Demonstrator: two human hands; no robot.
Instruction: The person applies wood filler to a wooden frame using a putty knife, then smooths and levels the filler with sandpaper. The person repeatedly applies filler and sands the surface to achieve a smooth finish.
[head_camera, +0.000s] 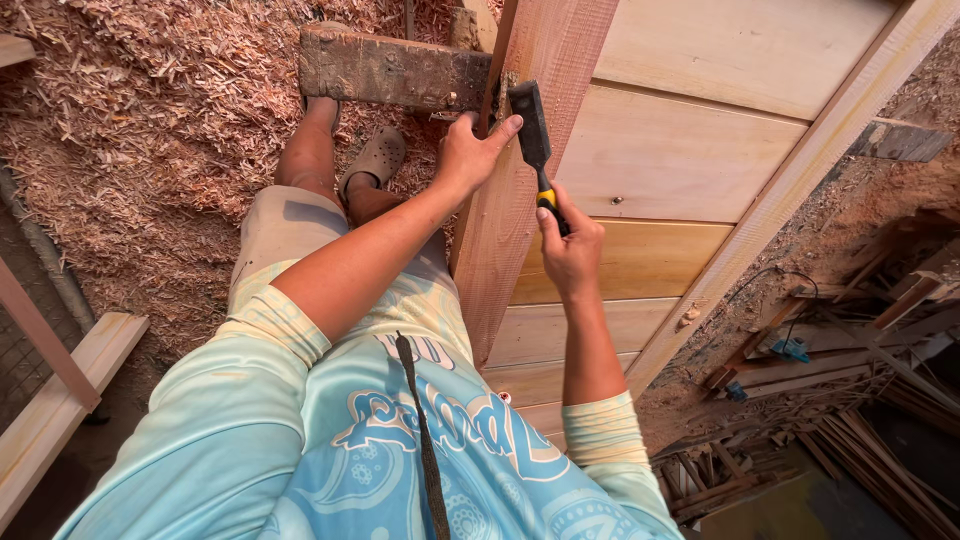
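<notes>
We hold chisel (532, 135) in right hand (570, 248), fist closed round yellow-black handle, blade at far end of reddish door stile (510, 200). Left hand (468, 155) rests on stile just left of blade, fingers loosely spread, gripping nothing, thumb near steel. Dark worn plank (390, 68) butts stile at far left. Pale panelled door (660, 160) lies right. Judgement: we keep blade flat, take thin cuts, keep thumb behind edge; shavings (130, 120) underfoot, mind footing

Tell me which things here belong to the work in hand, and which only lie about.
In use: black-bladed chisel with yellow-black handle; reddish wooden door stile; right hand; left hand.
Lying about: pale wood shavings; scrap timber pile; weathered dark plank.
</notes>
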